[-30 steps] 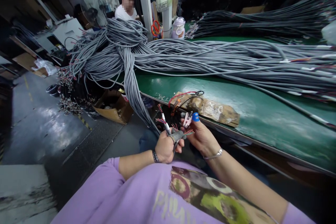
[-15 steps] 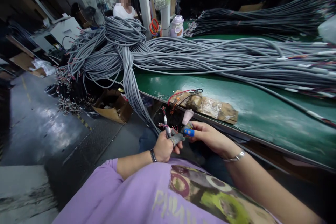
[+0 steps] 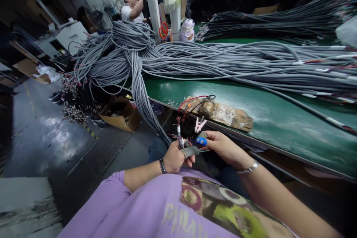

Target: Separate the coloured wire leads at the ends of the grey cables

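My left hand (image 3: 175, 158) is closed in a fist round the end of a grey cable (image 3: 179, 136), whose stripped coloured wires stick up above the fist. A grey cot covers one left fingertip. My right hand (image 3: 223, 145) is closed beside it, its fingers pinching thin coloured wires that fan out from the cable end. A blue cot (image 3: 201, 141) sits on one right fingertip. A pink clip (image 3: 199, 124) hangs just above both hands, below the table edge. Both hands are in front of my chest, near the front edge of the green table (image 3: 251, 108).
A big pile of grey cables (image 3: 212, 59) covers the table and spills over its left end toward the floor. A taped cardboard pad (image 3: 223, 113) with red and black leads lies at the table edge. An open box (image 3: 121, 113) stands on the floor. Another person (image 3: 132, 3) sits at the back.
My right hand turned from palm-up with raised fingers to a lower pinch on the wires beside my left fist. The pink clip is now clear of the fingers. The person at the back raised an arm.
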`<state>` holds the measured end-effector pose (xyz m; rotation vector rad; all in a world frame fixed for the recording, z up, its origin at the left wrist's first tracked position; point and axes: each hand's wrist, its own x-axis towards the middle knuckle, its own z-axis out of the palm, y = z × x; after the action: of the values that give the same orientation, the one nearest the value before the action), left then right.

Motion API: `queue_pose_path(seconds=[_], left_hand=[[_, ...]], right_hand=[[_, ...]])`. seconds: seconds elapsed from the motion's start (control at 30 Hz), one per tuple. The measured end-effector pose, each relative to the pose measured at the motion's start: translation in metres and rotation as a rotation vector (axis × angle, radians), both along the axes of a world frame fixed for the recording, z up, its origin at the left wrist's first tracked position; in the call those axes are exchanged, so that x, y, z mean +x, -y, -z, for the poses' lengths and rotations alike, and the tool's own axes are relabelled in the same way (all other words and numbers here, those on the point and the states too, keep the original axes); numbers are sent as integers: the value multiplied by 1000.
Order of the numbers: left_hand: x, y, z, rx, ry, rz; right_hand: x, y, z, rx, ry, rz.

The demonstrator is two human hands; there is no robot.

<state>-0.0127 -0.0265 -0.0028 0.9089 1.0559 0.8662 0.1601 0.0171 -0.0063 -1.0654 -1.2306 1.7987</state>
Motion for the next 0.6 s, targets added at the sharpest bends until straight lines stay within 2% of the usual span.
queue_pose_path(seconds=[0.17, 0.27, 0.37, 0.43, 0.6], left_hand=[[2, -2, -1, -18, 69, -86], [5, -5, -4, 12, 111, -116], [9, -9, -8, 28, 141, -150], [12, -12, -10, 20, 149, -165], [15, -15, -11, -11, 124, -160]], right_hand=[[6, -7, 18, -226, -247, 205], [-1, -13, 16, -330, -313, 242], [-12, -17, 6, -269, -369, 184], [-19, -19, 0, -222, -391, 196], [-24, -25, 4, -238, -405, 254]])
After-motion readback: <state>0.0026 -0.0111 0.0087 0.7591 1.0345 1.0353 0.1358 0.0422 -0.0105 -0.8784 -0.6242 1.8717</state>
